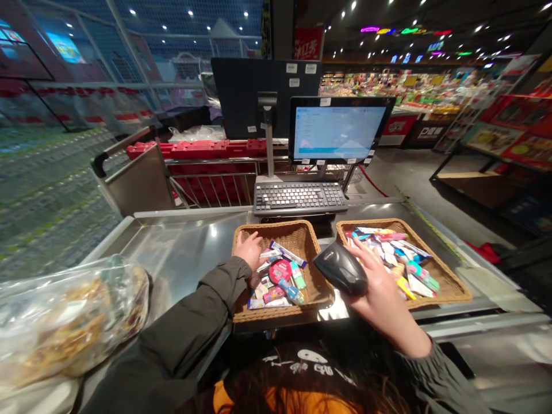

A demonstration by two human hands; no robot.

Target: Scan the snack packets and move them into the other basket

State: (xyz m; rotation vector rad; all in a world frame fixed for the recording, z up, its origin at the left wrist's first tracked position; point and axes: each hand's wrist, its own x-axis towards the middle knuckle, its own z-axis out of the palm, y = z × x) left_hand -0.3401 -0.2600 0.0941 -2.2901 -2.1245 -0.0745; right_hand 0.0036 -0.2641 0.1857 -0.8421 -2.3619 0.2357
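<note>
My right hand is wrapped round a black handheld barcode scanner, held above the gap between two wicker baskets. The left wicker basket contains several small wrapped packets and tubes, with a round red item among them. My left hand is at this basket's left side, its fingers reaching inside and looking apart; nothing shows in them. Beneath and beyond my right hand is the right wicker basket, full of colourful small packages. My right forearm partly covers its near left corner.
Behind the baskets are a black keyboard and a lit monitor, beside a second screen facing away. A clear plastic bag of food lies on the metal counter at left. A metal cart stands beyond.
</note>
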